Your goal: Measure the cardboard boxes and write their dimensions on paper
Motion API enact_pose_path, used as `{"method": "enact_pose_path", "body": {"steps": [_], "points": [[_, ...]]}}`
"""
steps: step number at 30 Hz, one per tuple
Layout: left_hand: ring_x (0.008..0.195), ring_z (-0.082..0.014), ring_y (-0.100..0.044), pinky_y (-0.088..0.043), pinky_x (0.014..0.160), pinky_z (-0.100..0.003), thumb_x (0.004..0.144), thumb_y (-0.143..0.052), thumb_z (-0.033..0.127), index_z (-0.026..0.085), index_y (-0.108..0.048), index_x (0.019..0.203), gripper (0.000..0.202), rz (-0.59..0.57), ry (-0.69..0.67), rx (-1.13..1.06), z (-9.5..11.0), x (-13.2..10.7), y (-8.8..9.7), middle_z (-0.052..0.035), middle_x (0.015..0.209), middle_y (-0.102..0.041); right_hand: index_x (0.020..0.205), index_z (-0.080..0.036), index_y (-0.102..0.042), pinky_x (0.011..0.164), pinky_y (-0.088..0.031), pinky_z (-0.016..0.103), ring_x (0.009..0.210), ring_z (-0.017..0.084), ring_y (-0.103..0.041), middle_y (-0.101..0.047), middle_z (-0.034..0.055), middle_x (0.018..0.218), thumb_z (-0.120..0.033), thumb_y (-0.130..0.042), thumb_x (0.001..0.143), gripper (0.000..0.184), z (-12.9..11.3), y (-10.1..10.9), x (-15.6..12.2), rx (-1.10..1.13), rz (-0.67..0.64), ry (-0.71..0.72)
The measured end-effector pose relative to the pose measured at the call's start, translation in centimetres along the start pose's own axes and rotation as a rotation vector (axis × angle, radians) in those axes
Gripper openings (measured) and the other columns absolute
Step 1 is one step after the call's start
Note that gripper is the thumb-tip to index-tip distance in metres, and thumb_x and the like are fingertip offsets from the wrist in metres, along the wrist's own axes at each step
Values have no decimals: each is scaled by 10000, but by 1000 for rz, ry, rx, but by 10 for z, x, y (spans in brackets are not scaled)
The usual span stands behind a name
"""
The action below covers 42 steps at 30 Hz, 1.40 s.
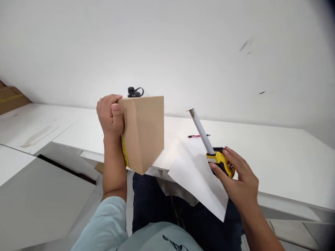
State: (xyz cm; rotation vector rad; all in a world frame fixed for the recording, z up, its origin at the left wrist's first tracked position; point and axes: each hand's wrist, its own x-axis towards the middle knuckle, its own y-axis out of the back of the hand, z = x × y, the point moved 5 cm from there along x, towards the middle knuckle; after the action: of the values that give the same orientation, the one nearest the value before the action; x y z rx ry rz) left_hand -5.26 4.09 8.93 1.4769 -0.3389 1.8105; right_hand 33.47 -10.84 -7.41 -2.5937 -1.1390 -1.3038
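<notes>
My left hand (111, 116) is closed around the upper left edge of a brown cardboard box (150, 132), which stands tilted at the table's front edge. A yellow strip (124, 151) shows along the box's left side, partly hidden by my wrist. Just above the box's top rises a black cap with a loop (134, 92); what lies beneath it is hidden. In my right hand (239, 174) is a yellow and black tape measure (222, 161). Its blade (202, 132) sticks out up and to the left, apart from the box.
A white sheet of paper (201, 184) hangs over the front edge of the white table (288, 157). Behind the blade lies a red and black pen (195, 136). Another cardboard box (13, 99) stands at the far left, and a white wall (167, 52) runs along the back.
</notes>
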Motion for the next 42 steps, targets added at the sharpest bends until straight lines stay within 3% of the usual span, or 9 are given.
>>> {"method": "enact_pose_path", "body": {"steps": [3, 8, 14, 19, 26, 30, 36, 42], "points": [[1273, -288, -630, -388, 1183, -600, 1070, -196, 768, 208, -663, 1170, 735, 100, 58, 60, -9, -20, 15, -119, 1225, -737, 1321, -306, -776, 1138, -599, 538, 1305, 297, -709, -727, 76, 1417, -496, -873, 846, 521, 1, -2, 2, 34, -50, -76], [1313, -260, -641, -426, 1159, -565, 1053, -106, 771, 243, -635, 1188, 760, 37, 93, 212, -14, -27, -2, -76, 1257, -723, 1294, -304, -790, 1164, -574, 589, 1338, 330, -689, -720, 71, 1429, -557, -880, 817, 547, 7, -5, -2, 28, -83, -185], [1238, -261, -674, -478, 1128, -480, 1106, -266, 668, 251, -647, 1165, 568, 115, 6, 76, -20, -36, -18, -88, 1195, -732, 1261, -254, -805, 1087, -640, 508, 1233, 296, -746, -739, 96, 1391, -514, -851, 867, 474, -6, 0, -8, -32, -87, -30], [1368, -299, -617, -417, 1222, -530, 1082, -211, 717, 248, -647, 1248, 661, 71, -37, 49, -18, -51, -29, -127, 1295, -709, 1271, -238, -798, 1056, -659, 491, 1204, 284, -758, -743, 107, 1381, -461, -850, 881, 452, -10, 8, -10, -66, -66, 39], [1436, -342, -559, -330, 1277, -612, 974, -116, 881, 258, -622, 1269, 854, -74, 6, 7, -8, -62, -43, -167, 1349, -679, 1253, -261, -806, 1039, -669, 491, 1202, 283, -759, -736, 91, 1397, -489, -853, 864, 453, -2, 8, -15, -55, -52, -35], [1455, -347, -547, -307, 1304, -598, 943, -195, 923, 249, -575, 1333, 866, -36, -35, -8, -9, -70, -31, -181, 1375, -649, 1236, -270, -813, 1022, -672, 456, 1214, 274, -753, -733, 79, 1407, -535, -836, 863, 458, 1, 4, -23, -30, -61, -101], [1466, -346, -541, -335, 1296, -586, 980, -231, 871, 276, -576, 1336, 774, 74, -54, -16, -23, -84, 3, -158, 1363, -637, 1211, -274, -822, 987, -675, 446, 1207, 277, -753, -739, 66, 1398, -615, -815, 849, 498, 5, 1, -29, -23, -89, -167], [1599, -398, -400, -316, 1300, -653, 896, -91, 942, 282, -392, 1567, 988, 142, -35, 209, -36, -123, 34, -202, 1511, -535, 1229, -296, -817, 1100, -617, 530, 1229, 313, -736, -733, 46, 1409, -691, -804, 829, 562, 10, 4, -27, -32, -71, -221]]}}
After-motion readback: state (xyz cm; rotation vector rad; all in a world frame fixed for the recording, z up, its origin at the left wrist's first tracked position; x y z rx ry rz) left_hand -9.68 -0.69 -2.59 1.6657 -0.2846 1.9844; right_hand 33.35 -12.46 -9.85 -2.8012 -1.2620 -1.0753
